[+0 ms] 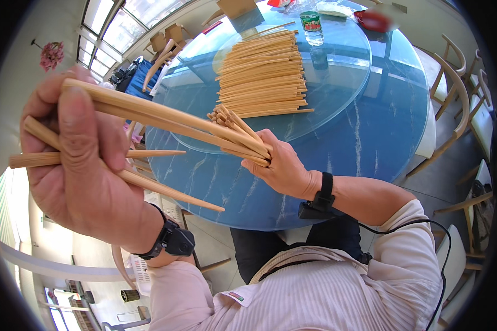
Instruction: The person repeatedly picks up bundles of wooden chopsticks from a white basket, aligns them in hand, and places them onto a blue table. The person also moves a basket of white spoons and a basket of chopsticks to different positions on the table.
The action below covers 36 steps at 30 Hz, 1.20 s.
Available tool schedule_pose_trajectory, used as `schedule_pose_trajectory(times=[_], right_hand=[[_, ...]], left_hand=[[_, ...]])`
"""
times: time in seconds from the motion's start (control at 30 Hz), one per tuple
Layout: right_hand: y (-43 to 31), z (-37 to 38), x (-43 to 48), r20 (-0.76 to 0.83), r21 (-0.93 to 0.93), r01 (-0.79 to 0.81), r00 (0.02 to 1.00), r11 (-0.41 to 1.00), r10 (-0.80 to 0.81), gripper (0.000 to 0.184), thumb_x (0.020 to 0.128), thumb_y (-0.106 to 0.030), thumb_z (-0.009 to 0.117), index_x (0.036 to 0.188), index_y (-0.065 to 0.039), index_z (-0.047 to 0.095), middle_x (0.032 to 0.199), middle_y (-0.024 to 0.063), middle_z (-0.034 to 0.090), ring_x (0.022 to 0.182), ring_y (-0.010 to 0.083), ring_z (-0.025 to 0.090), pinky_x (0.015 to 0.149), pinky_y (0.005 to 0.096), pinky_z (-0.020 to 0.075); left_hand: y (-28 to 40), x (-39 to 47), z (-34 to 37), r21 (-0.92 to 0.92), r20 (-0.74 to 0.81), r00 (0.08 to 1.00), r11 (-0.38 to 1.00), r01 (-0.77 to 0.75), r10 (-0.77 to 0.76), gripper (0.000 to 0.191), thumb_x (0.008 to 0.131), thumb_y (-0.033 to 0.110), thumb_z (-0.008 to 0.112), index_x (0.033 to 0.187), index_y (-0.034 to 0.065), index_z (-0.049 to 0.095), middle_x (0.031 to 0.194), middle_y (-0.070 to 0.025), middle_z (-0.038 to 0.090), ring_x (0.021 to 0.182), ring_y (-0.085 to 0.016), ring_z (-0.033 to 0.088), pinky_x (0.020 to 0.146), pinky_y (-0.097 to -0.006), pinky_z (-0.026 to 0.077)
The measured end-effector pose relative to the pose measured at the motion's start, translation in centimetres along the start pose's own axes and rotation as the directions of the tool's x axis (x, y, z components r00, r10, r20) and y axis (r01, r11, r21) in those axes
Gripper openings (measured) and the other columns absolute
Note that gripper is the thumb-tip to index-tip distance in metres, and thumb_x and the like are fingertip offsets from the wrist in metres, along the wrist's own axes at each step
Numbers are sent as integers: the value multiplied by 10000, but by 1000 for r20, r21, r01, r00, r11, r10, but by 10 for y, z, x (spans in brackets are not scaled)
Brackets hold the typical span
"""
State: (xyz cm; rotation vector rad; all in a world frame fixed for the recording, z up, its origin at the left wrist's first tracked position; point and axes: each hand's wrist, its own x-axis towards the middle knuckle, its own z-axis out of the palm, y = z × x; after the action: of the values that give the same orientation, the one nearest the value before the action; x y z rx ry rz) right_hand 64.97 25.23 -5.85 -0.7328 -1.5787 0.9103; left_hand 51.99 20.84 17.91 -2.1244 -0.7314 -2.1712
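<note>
My left hand (78,153), raised at the left close to the camera, grips several wooden chopsticks (170,188). Two of them cross in the palm with tapered tips pointing right, while others are pinched at the fingertips and slant toward my other hand. Over the table's near part, my right hand (288,167) is closed around a bundle of chopsticks (227,118), whose blunt ends fan up and left. The far ends of the pinched sticks meet this bundle at my right fingers. Beyond it, a wide pile of chopsticks (263,76) lies side by side on the glass turntable (335,89).
The round blue marbled table (356,145) stands before me. A water bottle (312,27) and a red bowl (370,20) are at its far side. Wooden chairs (455,111) line the right. A black cable (443,265) runs from my right wrist device (314,209).
</note>
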Motion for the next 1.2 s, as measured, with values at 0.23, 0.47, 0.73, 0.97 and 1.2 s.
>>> schedule_pose_trajectory(times=[0.23, 0.47, 0.73, 0.97, 1.2], right_hand=[[-2, -13, 29, 26, 400, -288, 952, 870, 304, 230, 990, -153, 766, 1058, -38, 579, 812, 33, 608, 653, 133, 629, 590, 327, 538], [-1, -42, 39, 503, 678, -641, 761, 359, 410, 303, 1062, -321, 701, 1029, -42, 587, 792, 17, 565, 639, 106, 603, 538, 286, 521], [12, -28, 31, 686, 382, -719, 641, 581, 343, 502, 1026, -477, 723, 1166, 4, 686, 1106, 142, 757, 947, 180, 712, 651, 295, 566], [6, -25, 31, 687, 454, -753, 636, 475, 352, 375, 955, -230, 832, 1171, 49, 703, 992, 115, 762, 864, 190, 728, 818, 360, 608], [31, -32, 43, 502, 562, -674, 738, 479, 450, 227, 929, -143, 832, 1052, -2, 704, 920, 93, 724, 778, 195, 723, 676, 344, 590]], left_hand=[[14, 27, -58, 335, 87, 865, 803, -493, 495, 238, 1068, 173, 691, 1067, -64, 695, 769, -100, 628, 561, -86, 472, 503, -229, 333], [-43, -70, -24, -188, 801, 181, 527, -829, 571, 146, 906, 117, 732, 1001, 23, 672, 993, -73, 640, 683, -141, 628, 545, -284, 456], [-82, -154, -17, -404, 800, -6, 533, -743, 600, 201, 940, 252, 685, 902, 55, 672, 916, -33, 604, 658, -95, 592, 543, -247, 459], [-84, -157, -4, -449, 802, -44, 553, -702, 595, 212, 919, 242, 691, 836, 50, 659, 893, -47, 603, 657, -108, 603, 547, -267, 495], [-131, -174, -11, -392, 836, 31, 636, -665, 548, 186, 831, 205, 705, 941, 58, 677, 1000, -55, 632, 723, -129, 611, 580, -280, 499]])
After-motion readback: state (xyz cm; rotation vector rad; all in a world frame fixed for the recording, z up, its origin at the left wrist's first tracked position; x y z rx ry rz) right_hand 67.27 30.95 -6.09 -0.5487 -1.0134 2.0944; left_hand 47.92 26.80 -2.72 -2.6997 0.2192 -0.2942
